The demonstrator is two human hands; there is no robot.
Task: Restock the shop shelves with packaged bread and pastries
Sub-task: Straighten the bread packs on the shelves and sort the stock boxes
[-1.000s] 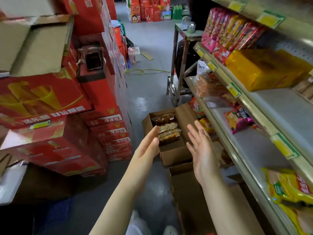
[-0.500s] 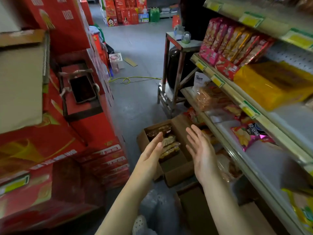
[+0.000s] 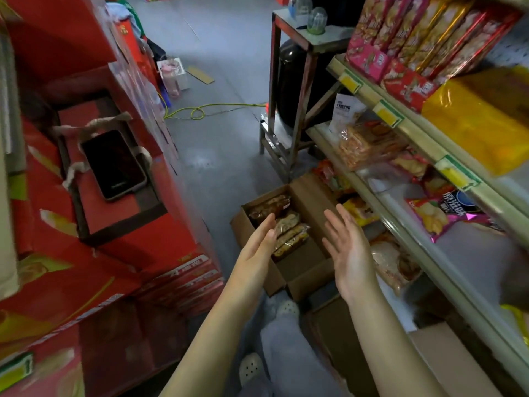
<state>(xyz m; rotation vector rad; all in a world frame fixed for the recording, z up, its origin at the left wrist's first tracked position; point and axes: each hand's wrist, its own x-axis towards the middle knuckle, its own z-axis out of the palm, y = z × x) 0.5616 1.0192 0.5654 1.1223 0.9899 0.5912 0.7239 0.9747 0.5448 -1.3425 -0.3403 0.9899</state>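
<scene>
1. The restocking looks partly done, in my judgement: the shelves (image 3: 415,233) on the right already carry bagged goods, while the cardboard box (image 3: 300,270) on the floor holds several wrapped pastry packs (image 3: 289,233) in its far half; its near half looks empty.
2. Those packs remain to be lifted out and shelved.
3. The left hand (image 3: 259,243) and right hand (image 3: 346,246) reach forward over the box, palms facing each other, fingers straight and apart, holding nothing.
4. The packs lie between and below the hands, not yet touched.
</scene>
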